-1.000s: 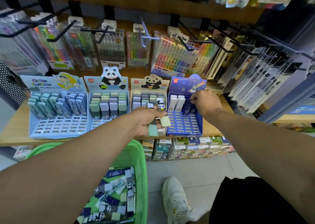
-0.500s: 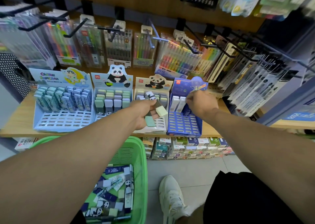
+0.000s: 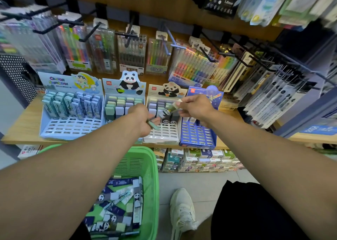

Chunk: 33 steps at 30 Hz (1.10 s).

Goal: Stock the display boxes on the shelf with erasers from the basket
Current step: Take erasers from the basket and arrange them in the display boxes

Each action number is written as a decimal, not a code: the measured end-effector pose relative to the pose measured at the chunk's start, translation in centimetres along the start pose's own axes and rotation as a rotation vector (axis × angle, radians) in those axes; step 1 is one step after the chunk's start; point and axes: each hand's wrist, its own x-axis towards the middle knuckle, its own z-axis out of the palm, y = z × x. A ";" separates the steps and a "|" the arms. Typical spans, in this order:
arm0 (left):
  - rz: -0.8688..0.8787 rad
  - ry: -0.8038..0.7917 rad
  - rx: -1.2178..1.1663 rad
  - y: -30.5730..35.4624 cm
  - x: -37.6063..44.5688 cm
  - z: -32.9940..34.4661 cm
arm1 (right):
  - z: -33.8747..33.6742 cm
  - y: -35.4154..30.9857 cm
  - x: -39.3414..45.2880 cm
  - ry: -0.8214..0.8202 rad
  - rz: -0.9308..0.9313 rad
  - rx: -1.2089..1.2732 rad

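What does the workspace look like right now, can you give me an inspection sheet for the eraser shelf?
Surface: wooden shelf carries four display boxes in a row.
Job's things: cartoon display box, tall panda box and dark blue box are partly filled; the white panda box has empty front slots. Green basket on the floor holds loose erasers.
Clutter: nothing seen.
Grippers: left hand holds a green eraser; right hand pinches a panda eraser above the white panda box.
Cables: nothing seen.
Surroundings: pen packs hang on hooks above; small boxes stacked under the shelf.
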 end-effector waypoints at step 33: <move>-0.021 -0.110 0.118 0.1 0.6 -0.9 | 2.1 3.1 3.5 -0.026 -0.324 -0.644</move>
